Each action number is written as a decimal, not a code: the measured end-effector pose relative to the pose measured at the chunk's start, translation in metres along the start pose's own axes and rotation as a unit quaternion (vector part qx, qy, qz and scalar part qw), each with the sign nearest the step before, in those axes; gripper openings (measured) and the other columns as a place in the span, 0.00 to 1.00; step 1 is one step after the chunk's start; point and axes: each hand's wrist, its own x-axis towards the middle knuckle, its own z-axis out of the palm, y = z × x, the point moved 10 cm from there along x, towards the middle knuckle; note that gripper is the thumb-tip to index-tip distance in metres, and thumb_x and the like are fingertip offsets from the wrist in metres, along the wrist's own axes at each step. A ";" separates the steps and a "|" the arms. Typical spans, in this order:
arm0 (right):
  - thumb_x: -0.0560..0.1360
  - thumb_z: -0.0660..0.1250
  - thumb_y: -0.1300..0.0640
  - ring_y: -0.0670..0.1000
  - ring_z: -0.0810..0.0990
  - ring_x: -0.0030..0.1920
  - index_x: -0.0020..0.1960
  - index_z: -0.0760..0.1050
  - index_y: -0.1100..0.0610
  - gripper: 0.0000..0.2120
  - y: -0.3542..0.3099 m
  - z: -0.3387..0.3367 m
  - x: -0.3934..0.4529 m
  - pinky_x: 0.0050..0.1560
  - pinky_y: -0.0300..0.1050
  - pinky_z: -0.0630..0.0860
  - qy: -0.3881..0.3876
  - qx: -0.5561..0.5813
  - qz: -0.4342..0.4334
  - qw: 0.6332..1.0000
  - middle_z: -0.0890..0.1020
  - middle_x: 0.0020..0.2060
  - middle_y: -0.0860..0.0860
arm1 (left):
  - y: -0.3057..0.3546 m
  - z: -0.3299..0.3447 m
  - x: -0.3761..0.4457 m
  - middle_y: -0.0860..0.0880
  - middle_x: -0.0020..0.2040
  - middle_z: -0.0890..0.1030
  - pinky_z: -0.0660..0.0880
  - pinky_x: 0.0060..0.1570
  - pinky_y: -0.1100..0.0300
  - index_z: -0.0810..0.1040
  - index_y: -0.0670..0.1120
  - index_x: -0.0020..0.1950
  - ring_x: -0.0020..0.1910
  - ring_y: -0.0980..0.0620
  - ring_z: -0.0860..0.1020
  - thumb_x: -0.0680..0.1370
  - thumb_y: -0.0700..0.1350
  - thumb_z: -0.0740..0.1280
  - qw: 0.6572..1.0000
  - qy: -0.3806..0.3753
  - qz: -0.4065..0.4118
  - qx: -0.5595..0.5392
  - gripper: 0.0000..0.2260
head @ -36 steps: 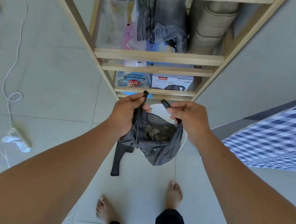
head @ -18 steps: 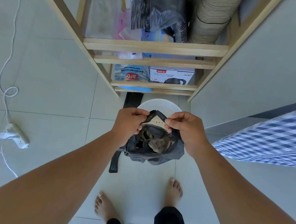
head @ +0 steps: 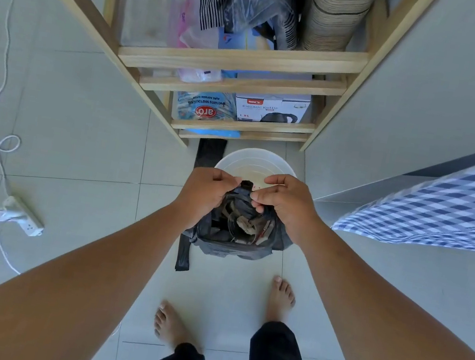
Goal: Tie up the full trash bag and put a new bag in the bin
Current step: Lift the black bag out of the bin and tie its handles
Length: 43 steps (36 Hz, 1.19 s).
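A full black trash bag (head: 235,242) hangs in front of me above the floor, its mouth partly open with brownish rubbish showing inside. My left hand (head: 207,193) and my right hand (head: 284,202) each pinch one of its handle strips, and the two strips meet between my fingertips. One loose black strip (head: 183,253) dangles from the bag's left side. Behind my hands stands the round white bin (head: 251,160), with no bag in it. A flat black bag (head: 211,152) lies on the floor to the left of the bin.
A wooden shelf rack (head: 236,61) with bags and boxes rises just behind the bin. A blue checked cloth (head: 455,208) juts in at the right. A white power strip (head: 22,217) and cable lie on the tiled floor at left. My bare feet (head: 172,325) stand below the bag.
My hands have come together and lowered, bringing the two handle strips from apart to touching over the bag. The bag's mouth has narrowed. The view has tilted down toward the bin.
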 end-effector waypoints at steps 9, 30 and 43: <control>0.63 0.76 0.71 0.56 0.78 0.29 0.56 0.73 0.66 0.24 0.007 -0.004 0.007 0.46 0.53 0.79 0.015 0.008 0.015 1.000 0.83 0.39 0.69 | 0.001 -0.001 0.005 0.53 0.24 0.74 0.67 0.27 0.65 0.83 0.47 0.40 0.21 0.58 0.68 0.73 0.49 0.74 0.997 -0.010 0.023 0.074 0.07; 0.71 0.74 0.62 0.57 0.84 0.48 0.42 0.84 0.56 0.02 0.004 -0.009 0.020 0.55 0.53 0.80 0.056 -0.080 0.039 0.994 0.86 0.41 0.54 | -0.006 0.015 0.010 0.44 0.33 0.79 0.66 0.23 0.63 0.77 0.40 0.49 0.23 0.53 0.68 0.81 0.43 0.63 0.995 -0.062 -0.046 0.063 0.07; 0.77 0.64 0.61 0.57 0.76 0.43 0.50 0.83 0.57 0.09 -0.032 0.043 -0.011 0.44 0.50 0.74 -0.087 -0.586 -0.226 0.773 0.68 0.40 0.53 | 0.000 0.016 0.014 0.45 0.26 0.73 0.66 0.23 0.64 0.78 0.39 0.55 0.22 0.49 0.67 0.78 0.44 0.64 0.980 -0.075 -0.151 0.108 0.10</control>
